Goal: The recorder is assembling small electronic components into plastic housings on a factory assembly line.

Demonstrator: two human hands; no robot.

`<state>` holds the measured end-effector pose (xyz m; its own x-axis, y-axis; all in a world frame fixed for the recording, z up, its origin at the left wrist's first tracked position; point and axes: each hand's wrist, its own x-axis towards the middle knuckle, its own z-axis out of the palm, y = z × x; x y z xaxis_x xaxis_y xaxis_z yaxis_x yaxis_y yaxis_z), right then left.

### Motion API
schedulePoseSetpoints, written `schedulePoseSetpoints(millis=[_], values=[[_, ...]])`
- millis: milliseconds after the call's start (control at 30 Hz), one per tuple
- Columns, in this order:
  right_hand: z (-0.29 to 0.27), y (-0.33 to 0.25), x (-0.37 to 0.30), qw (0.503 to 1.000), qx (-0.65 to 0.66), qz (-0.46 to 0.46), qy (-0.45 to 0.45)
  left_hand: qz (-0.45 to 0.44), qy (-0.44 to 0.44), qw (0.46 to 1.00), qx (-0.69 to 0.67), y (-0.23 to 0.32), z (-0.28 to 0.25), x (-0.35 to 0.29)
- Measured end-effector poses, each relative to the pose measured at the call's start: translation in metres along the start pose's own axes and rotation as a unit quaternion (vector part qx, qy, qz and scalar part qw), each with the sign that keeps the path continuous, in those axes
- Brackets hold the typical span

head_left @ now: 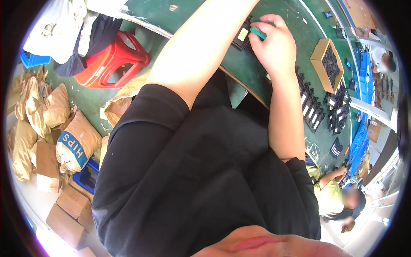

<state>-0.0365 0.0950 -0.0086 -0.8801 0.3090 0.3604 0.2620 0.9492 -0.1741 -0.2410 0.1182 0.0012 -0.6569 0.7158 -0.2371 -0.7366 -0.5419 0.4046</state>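
Observation:
My right hand (276, 47) is closed, thumb and fingers pinching a slim green stick-shaped tool (258, 34) whose exact kind I cannot make out. Just left of these fingertips, a black part with a pale yellow label (243, 35) rests on the green table (239, 64), partly hidden behind my left forearm. That forearm reaches across to the top edge of the picture, and the left hand lies outside it. Right of my right forearm, rows of black parts with white labels (311, 107) lie on the table, with another group of black parts (338, 109) beside them.
An open cardboard box (320, 64) of small black pieces stands on the table at the right. A red plastic stool (111, 62), stuffed brown sacks (79, 141) and cartons (68, 214) crowd the left floor. A person in a yellow top (332, 199) sits farther along at right.

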Motion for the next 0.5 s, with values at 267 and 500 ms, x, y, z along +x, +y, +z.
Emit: schedulePoseSetpoints(millis=[267, 500], values=[[-0.097, 0.036, -0.049, 0.93, 0.346, 0.052, 0.114, -0.012, -0.013, 1.0, 0.016, -0.001, -0.007, 0.005], [-0.148, 0.126, -0.202, 0.875, 0.43, 0.189, 0.113, 0.114, -0.12, 0.971, 0.171, 0.002, 0.012, -0.023]])
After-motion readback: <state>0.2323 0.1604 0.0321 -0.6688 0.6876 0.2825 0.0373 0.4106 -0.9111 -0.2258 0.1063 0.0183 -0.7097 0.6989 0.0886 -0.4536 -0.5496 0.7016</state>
